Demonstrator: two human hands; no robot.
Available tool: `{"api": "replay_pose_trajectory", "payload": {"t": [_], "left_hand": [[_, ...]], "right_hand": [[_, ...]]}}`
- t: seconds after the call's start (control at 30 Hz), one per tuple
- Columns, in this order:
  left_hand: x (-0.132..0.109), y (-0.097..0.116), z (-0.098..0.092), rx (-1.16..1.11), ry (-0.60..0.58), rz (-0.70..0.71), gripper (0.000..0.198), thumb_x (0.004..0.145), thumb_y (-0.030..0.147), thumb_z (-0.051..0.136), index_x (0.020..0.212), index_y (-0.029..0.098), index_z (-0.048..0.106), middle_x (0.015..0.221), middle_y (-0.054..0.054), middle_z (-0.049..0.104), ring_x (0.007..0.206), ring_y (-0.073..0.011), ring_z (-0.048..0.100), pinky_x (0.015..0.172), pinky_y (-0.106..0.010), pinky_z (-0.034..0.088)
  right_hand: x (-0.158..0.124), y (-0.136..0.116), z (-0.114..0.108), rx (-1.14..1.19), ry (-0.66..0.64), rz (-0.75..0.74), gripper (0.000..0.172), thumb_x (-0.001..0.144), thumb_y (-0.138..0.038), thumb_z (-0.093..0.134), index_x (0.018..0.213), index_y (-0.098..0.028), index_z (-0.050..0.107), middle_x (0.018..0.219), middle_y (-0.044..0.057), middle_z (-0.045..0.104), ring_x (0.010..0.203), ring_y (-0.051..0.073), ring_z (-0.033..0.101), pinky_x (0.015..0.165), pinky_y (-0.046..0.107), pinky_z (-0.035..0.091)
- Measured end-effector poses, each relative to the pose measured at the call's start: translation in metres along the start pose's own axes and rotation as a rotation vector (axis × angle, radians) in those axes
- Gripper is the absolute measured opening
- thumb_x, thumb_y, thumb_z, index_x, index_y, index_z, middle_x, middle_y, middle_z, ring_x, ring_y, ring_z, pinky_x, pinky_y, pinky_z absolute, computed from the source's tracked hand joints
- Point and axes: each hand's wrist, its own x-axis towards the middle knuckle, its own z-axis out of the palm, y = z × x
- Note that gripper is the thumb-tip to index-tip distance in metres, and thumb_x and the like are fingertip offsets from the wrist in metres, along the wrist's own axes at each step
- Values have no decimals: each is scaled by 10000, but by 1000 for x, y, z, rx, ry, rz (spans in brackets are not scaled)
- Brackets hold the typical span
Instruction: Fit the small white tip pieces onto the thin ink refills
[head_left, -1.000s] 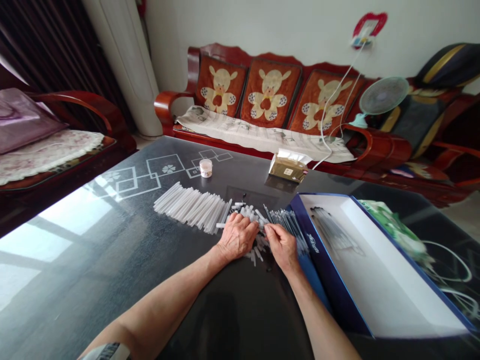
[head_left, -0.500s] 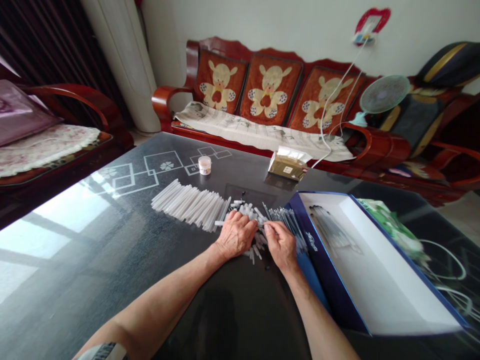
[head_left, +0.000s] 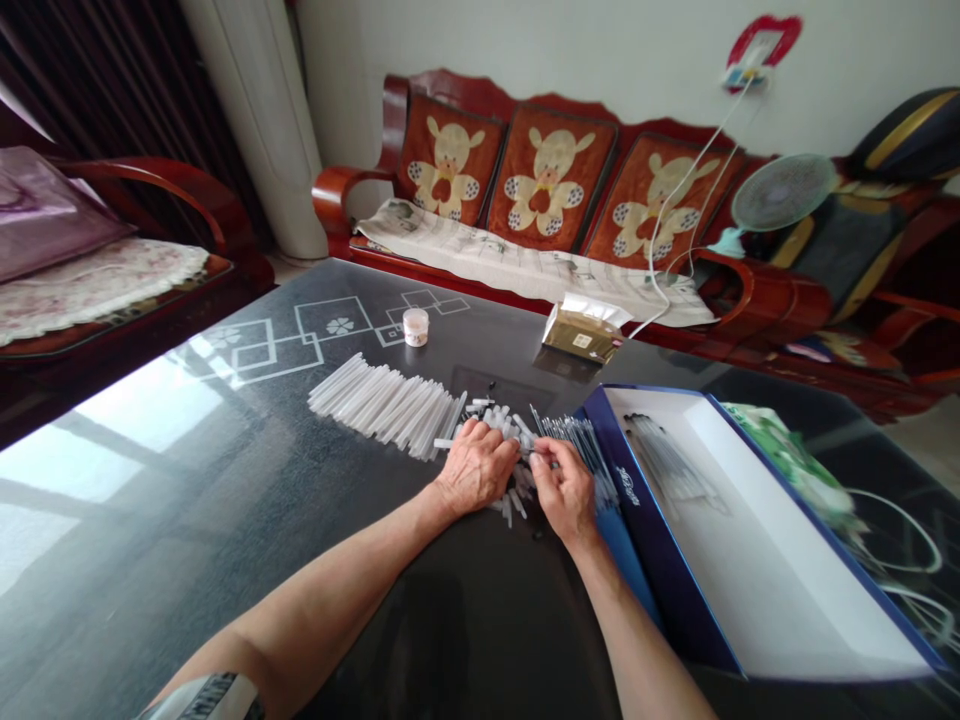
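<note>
My left hand point(head_left: 478, 468) is closed, knuckles up, around a translucent white pen barrel point(head_left: 442, 443) whose end sticks out on its left. Close beside it, my right hand point(head_left: 564, 490) pinches something small and dark at the fingertips, too small to name. Under and around both hands lies a loose pile of short whitish pen caps point(head_left: 516, 500) with small black pieces among them. Left of the pile, long pen barrels point(head_left: 386, 405) lie side by side in a row. Thin pen refills point(head_left: 581, 445) lie just right of my right hand.
A blue-edged open box point(head_left: 780, 560) stands at the right, with finished-looking clear pens point(head_left: 671, 460) inside. Behind it is a green-and-white plastic bag point(head_left: 787, 455). Farther back on the dark table point(head_left: 225, 500) stand a small round tub point(head_left: 415, 328) and a tissue box point(head_left: 583, 333).
My right hand's fingertips have shifted slightly, and a small dark piece now shows between them. My left hand keeps its grip. The whole view has shifted a little.
</note>
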Motion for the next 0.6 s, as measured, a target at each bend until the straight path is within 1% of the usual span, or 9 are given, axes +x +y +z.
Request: {"api": "replay_pose_trajectory", "payload": {"t": [0.07,0.13,0.27,0.33,0.43,0.47,0.53,0.6], "left_hand": [[0,0,0,-8,3,5,323,966,311,350,911,184,641,736,-58,549,767,-205,485,789,-374,349],[0,0,0,-16,4,7,322,965,312,351,918,184,643,738,-60,550,769,-205,485,787,-374,351],[0,-1,0,-13,2,-1,323,963,312,353,919,185,647,734,-60,548,764,-205,480,778,-372,351],[0,-1,0,-8,3,0,320,962,311,357,924,185,649,737,-60,552,762,-205,478,779,-371,351],[0,-1,1,-4,9,3,313,961,305,359,931,187,648,743,-59,556,763,-206,476,783,-373,352],[0,-1,1,-4,12,5,313,961,305,359,929,188,648,742,-59,556,763,-206,475,783,-374,353],[0,-1,1,-10,12,9,317,962,307,357,920,187,647,736,-60,554,762,-206,476,781,-374,354],[0,-1,1,-14,7,11,323,962,311,354,913,187,648,732,-63,551,765,-206,480,782,-375,355]], "right_hand": [[1,0,0,-45,26,-49,156,897,-288,517,910,-204,647,883,74,669,787,177,635,708,299,525],[2,1,0,-41,23,-67,170,905,-287,506,873,-210,655,857,71,675,814,185,641,746,311,523],[1,2,1,31,-14,-56,150,897,-268,511,946,-210,640,954,74,664,868,183,637,667,275,526],[0,1,1,44,-26,-48,161,878,-258,529,999,-208,623,1008,79,650,850,176,632,628,263,521],[0,0,0,20,-9,-28,240,841,-269,571,1068,-197,602,1045,94,638,785,172,621,569,260,507],[0,-1,-1,1,4,-32,232,844,-275,568,1058,-195,609,1030,94,643,778,174,621,591,269,514],[2,-1,-1,-38,31,-60,169,874,-279,535,980,-199,640,962,86,661,794,181,629,695,300,529],[3,0,-1,-57,44,-90,167,899,-275,505,893,-207,658,890,73,673,822,186,640,787,320,522]]}}
